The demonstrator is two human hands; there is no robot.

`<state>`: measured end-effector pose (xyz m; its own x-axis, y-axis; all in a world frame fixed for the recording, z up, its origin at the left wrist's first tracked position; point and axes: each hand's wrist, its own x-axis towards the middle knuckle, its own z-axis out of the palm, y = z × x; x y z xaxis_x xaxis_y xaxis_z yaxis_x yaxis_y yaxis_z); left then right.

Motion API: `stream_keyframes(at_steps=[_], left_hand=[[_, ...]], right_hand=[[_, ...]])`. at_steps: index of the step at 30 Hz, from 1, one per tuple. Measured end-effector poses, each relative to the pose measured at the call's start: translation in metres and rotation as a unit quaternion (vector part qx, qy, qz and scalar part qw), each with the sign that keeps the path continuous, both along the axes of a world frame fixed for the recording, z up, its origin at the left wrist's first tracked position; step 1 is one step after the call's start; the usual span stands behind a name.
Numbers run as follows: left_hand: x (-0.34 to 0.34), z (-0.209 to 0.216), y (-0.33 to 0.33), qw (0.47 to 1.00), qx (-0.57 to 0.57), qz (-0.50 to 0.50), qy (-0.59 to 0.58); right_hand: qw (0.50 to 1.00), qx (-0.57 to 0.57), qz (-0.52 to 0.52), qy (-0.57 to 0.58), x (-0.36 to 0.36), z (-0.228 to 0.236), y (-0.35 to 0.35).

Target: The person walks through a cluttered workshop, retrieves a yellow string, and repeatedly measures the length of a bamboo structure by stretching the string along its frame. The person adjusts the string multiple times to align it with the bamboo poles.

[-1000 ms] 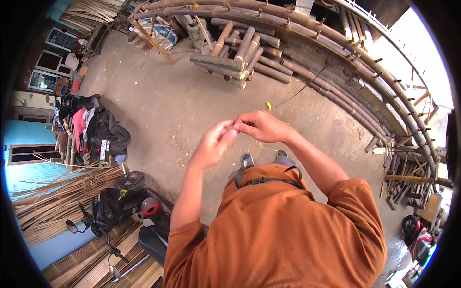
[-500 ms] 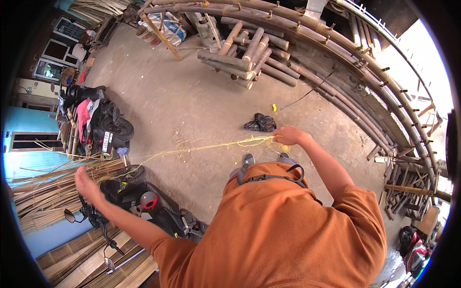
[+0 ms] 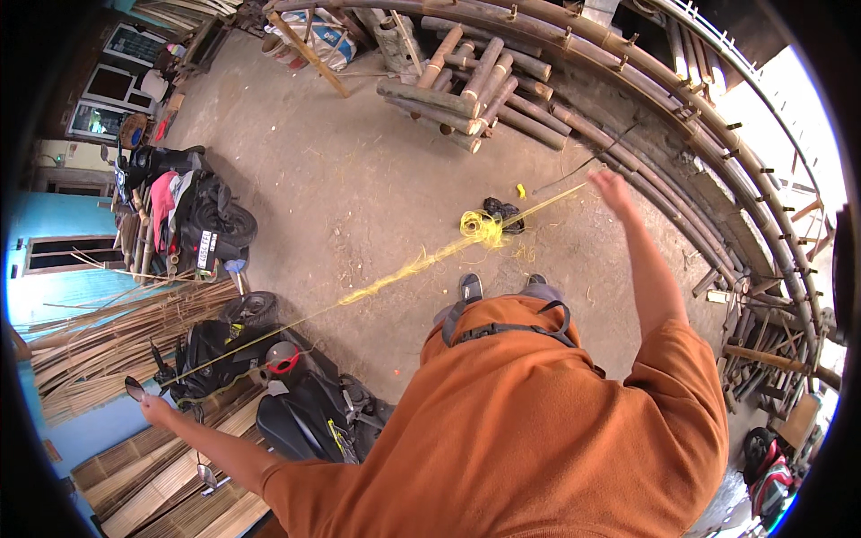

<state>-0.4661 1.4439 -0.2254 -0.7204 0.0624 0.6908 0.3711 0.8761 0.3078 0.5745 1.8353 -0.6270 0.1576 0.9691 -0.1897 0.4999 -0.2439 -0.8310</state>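
Observation:
A long yellow plastic string [image 3: 412, 266] is pulled straight across in front of me, running from lower left to upper right. One end is in my left hand [image 3: 158, 411], which is closed on it beside a motorbike mirror. My right hand [image 3: 611, 190] grips the other end, raised at the right near the bamboo poles. Along its middle the string is tangled and frayed. A looped coil of yellow string [image 3: 482, 228] appears in line with it, next to a black plastic bag [image 3: 504, 212]; whether the coil hangs or lies on the ground I cannot tell.
Two motorbikes, one [image 3: 305, 421] close below my left arm and one [image 3: 193, 211] farther off, stand at left. Bamboo strips [image 3: 134, 350] lie beside them. Cut bamboo lengths [image 3: 484, 76] are stacked ahead, and a long bamboo frame [image 3: 664, 81] curves along the right. A small yellow scrap [image 3: 520, 191] lies on the floor.
My hands have spread apart: the right went up and outward, the left down and outward. The string is now taut between them, and the yellow coil shows by the black bag.

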Motion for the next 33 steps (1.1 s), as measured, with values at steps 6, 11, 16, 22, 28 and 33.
stream_keyframes(at_steps=[6,11,16,22,28,33], left_hand=[[-0.019,0.011,-0.114,0.967,0.116,0.175,-0.143],[0.005,-0.041,-0.109,0.937,0.152,0.263,-0.175],[0.001,-0.081,-0.140,0.970,0.007,0.154,-0.190],[0.021,-0.178,-0.077,0.969,-0.002,0.033,-0.245],[0.034,-0.182,-0.015,0.945,0.004,-0.116,-0.307],[0.027,-0.200,-0.052,0.926,-0.053,-0.176,-0.331]], right_hand=[[0.918,0.126,-0.173,-0.333,0.149,0.047,0.050],[0.888,0.019,-0.282,-0.362,0.255,0.121,0.019],[0.973,0.152,-0.169,-0.023,0.188,0.155,0.050],[0.957,0.181,0.143,-0.177,0.041,0.266,0.088],[0.982,0.075,0.046,-0.164,-0.024,0.310,0.144],[0.969,0.115,0.212,-0.055,-0.095,0.322,0.211]])
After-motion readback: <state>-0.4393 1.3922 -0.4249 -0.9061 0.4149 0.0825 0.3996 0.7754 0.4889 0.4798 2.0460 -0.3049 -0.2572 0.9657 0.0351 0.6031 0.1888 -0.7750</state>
